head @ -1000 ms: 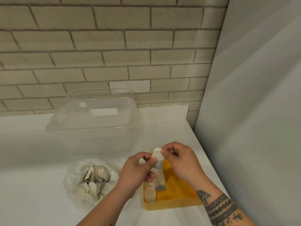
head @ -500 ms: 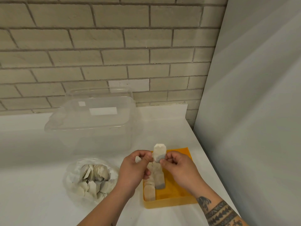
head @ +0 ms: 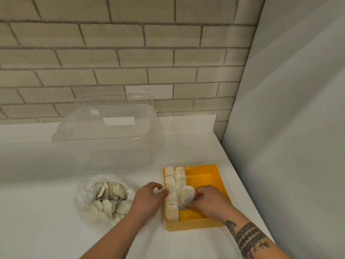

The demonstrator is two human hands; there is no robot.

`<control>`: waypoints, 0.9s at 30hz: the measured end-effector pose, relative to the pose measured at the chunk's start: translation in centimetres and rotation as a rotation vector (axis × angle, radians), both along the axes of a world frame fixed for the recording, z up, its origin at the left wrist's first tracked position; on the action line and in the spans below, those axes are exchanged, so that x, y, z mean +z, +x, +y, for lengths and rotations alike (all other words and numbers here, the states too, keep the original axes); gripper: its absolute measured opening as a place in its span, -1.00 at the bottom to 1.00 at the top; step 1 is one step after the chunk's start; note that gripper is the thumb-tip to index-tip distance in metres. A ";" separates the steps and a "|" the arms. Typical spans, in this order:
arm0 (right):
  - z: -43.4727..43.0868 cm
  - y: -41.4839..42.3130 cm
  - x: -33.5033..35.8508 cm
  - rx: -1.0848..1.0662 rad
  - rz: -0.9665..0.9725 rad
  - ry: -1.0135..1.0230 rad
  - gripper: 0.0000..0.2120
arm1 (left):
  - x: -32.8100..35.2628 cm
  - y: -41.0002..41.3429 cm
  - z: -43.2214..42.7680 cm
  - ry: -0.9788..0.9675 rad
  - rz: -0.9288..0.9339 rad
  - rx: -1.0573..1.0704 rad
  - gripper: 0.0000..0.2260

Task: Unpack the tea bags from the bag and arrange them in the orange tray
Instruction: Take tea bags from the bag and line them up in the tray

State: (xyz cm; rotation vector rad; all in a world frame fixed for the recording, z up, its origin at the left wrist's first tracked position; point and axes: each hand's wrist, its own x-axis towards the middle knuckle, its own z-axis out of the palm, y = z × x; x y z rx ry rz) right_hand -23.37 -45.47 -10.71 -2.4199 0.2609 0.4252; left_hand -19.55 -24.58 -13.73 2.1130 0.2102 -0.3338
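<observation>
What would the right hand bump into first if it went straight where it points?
Probably the rows of tea bags standing in the orange tray; the right hand points left at them, pinching a tea bag. Depth unclear.

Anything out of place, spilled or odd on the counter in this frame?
Nothing spilled or damaged. The tea bags stand in two neat rows at the left of the orange tray. Only the lid of the clear tub looks odd: it seems to sit askew.

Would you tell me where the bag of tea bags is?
Head view: the bag lies on the white counter, left of the left hand, in front of the clear container.
</observation>
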 end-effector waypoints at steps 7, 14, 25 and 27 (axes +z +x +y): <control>1.2 0.8 -0.9 0.045 0.151 -0.117 -0.82 | 0.0 -0.1 0.0 0.001 0.004 -0.012 -0.83; 1.5 1.1 -1.7 -0.046 0.131 -0.150 -0.70 | 0.1 0.0 0.1 -0.002 0.011 -0.025 -0.84; 2.1 1.4 -2.1 -0.026 0.105 -0.180 -0.73 | 0.3 0.1 0.2 -0.001 0.004 -0.008 -0.82; 1.8 1.4 -2.0 -0.031 0.102 -0.180 -0.74 | 0.5 0.0 0.3 -0.003 -0.027 0.008 -0.74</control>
